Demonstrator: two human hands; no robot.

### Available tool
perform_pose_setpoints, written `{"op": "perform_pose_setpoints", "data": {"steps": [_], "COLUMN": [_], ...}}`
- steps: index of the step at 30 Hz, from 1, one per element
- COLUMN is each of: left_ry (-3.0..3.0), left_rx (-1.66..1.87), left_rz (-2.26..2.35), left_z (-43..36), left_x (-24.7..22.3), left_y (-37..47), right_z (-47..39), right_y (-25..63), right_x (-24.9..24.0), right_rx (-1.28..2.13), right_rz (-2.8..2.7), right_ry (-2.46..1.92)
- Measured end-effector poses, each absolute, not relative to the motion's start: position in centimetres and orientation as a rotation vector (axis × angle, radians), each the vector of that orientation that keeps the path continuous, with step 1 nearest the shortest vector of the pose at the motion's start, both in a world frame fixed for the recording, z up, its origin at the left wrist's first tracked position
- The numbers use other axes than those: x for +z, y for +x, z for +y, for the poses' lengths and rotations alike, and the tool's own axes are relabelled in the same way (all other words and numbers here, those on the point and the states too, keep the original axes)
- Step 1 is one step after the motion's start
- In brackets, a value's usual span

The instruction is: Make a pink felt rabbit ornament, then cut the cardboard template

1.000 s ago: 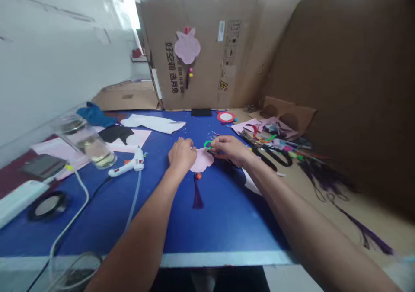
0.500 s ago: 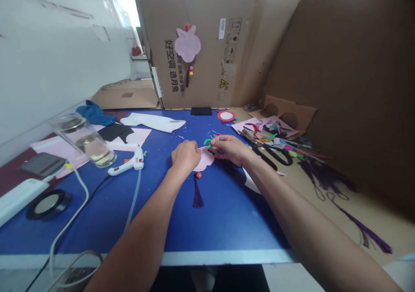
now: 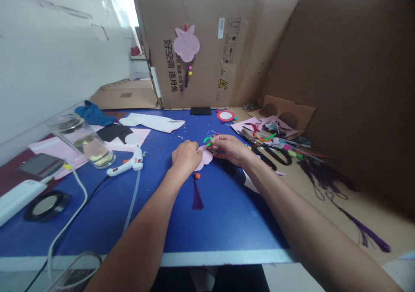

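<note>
A pink scalloped paper shape [image 3: 204,158] lies at the middle of the blue table, partly covered by my hands. My left hand [image 3: 187,157] is closed on its left edge, fingertips curled over the paper. At its upper right, my right hand [image 3: 228,148] pinches a bright green curved strip [image 3: 207,141], which looks like a pipe cleaner. The strip's lower end is hidden by my fingers, so I cannot tell whether it is joined to the paper. Below the paper hang an orange bead [image 3: 197,176] and a dark purple tassel [image 3: 197,199], resting on the table.
A white glue gun [image 3: 129,164], a clear jar [image 3: 87,142] and black tape [image 3: 47,205] lie left. Large scissors [image 3: 266,151], scraps and purple tassels [image 3: 324,175] lie right. A cardboard wall [image 3: 207,67] with a pink paper ornament [image 3: 186,45] stands behind.
The pink paper has tilted slightly and shifted a little left beneath my hands. Both hands keep almost the same place and hold.
</note>
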State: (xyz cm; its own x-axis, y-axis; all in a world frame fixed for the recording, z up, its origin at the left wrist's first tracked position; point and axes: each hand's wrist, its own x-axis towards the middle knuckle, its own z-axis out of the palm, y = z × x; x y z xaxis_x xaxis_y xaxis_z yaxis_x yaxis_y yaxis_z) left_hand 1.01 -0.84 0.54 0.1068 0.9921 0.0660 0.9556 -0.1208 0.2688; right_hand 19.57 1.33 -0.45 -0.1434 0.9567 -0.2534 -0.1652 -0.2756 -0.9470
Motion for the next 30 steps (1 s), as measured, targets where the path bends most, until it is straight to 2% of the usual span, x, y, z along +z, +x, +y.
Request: {"op": "perform_pose_setpoints", "data": {"steps": [9,16,23,27,30], "left_ry": [2.287,2.126,1.821,1.722,1.675], "left_rx": [0.387,0.600,0.885,0.994,1.076], "left_rz": [1.909,1.846,1.588,1.447,1.397], "left_z": [-0.7,1.0,2.3,2.6,2.6], "left_x": [0.4,-0.9,-1.8,-1.5,-1.2], "left_y": [1.0,-0.1,-0.7,-1.3,-1.7], "right_z": [1.5,1.5,1.3,1.6,1.9], "right_y": [19.5,19.0,18.7,19.3,20.0], "right_x": [-0.9,-1.3,-1.3,-1.3,-1.2], "right_rx": [1.611,1.647,1.666,1.505,1.261], "right_rz": [-0.954,-0.922,-0.961,-1.015,-1.245], "right_ry": [-1.111,-1.048,-0.990,-1.151,-1.369]}}
